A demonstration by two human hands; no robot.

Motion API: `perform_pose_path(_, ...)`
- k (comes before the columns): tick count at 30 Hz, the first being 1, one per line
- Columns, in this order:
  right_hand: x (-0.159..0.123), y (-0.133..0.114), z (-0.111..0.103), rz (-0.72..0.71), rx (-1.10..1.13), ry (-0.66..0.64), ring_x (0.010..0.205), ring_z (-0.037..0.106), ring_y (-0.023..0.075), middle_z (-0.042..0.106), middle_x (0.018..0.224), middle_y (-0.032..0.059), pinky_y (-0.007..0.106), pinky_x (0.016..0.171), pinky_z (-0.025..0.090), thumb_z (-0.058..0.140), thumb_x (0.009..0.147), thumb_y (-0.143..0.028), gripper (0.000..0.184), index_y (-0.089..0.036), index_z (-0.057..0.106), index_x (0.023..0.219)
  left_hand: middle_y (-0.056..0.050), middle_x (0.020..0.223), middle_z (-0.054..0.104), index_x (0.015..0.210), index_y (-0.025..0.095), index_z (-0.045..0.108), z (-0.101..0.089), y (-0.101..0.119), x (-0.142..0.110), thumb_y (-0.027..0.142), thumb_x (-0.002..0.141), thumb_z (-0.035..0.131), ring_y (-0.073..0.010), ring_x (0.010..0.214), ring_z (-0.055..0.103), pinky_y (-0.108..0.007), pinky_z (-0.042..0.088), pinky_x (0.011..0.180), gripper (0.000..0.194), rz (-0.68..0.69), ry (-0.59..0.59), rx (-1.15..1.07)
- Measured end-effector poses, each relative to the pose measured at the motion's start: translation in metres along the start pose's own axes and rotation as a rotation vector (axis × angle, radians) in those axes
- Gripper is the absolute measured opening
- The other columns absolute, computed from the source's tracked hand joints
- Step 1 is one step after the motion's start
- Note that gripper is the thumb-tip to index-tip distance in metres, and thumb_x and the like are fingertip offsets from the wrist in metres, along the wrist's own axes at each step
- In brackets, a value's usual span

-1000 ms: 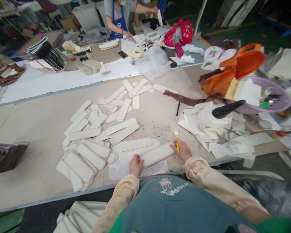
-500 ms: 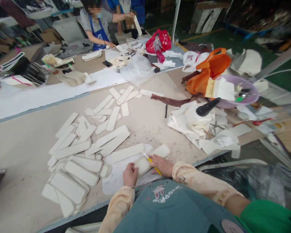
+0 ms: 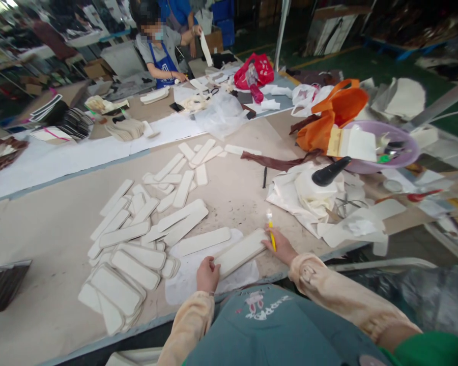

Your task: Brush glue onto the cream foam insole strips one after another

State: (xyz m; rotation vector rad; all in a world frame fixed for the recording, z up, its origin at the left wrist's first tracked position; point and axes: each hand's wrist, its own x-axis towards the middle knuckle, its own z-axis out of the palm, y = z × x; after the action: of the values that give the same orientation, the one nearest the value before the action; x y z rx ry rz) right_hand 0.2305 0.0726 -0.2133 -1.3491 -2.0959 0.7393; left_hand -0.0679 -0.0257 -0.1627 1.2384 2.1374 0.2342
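My left hand [image 3: 207, 273] grips the near end of a long cream padded strip [image 3: 239, 252] that lies on a white sheet [image 3: 191, 278] at the table's front edge. My right hand [image 3: 281, 248] rests at the strip's far end, its fingers closed on a small yellow-handled brush [image 3: 270, 233] that points away from me. A second cream strip [image 3: 204, 241] lies just beyond on the same sheet. Several more cream strips [image 3: 133, 243] lie spread and stacked to the left.
A pile of white cloth [image 3: 311, 195] with a black handle [image 3: 330, 172] and scissors [image 3: 347, 204] sits to the right, beside a purple basin [image 3: 395, 163] and an orange bag [image 3: 334, 114]. Another person in a blue apron [image 3: 162, 53] works at the far table.
My right hand, which was over the strip's middle with the brush half a second ago, has moved back to the strip's right end. The view has shifted slightly.
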Motion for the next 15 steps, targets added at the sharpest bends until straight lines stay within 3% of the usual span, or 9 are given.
perform_pose_path(4,0.002,-0.006,0.004,0.115,0.005,0.080,0.094,0.064,0.0263,0.064,0.106,0.0109,0.045,0.080,0.052,0.050,0.084,-0.031,0.028,-0.020,0.049,0.110,-0.003,0.083,0.057,0.097,0.015,0.055,0.002,0.002,0.000,0.018,0.076,0.059,-0.0157,0.080,0.058,-0.027,0.042,0.075,0.022,0.008,0.047,0.051)
perform_pose_path(11,0.003,-0.020,-0.004,0.085,0.044,0.103,0.105,0.058,0.0259,0.064,0.108,0.0092,0.042,0.092,0.046,0.053,0.081,-0.032,0.023,-0.023,0.053,0.103,-0.005,0.092,0.051,0.093,0.017,0.053,0.006,0.003,-0.006,0.015,0.074,0.059,-0.0172,0.088,0.054,-0.030,0.041,0.082,0.020,0.023,0.130,-0.050)
perform_pose_path(15,0.004,-0.027,-0.012,0.093,0.065,0.111,0.094,0.061,0.0262,0.064,0.101,0.0099,0.044,0.084,0.049,0.054,0.082,-0.037,0.026,-0.022,0.052,0.102,-0.002,0.085,0.050,0.088,0.017,0.052,0.007,0.003,-0.010,0.012,0.070,0.059,-0.0167,0.081,0.051,-0.032,0.039,0.082,0.020,-0.022,0.132,-0.255)
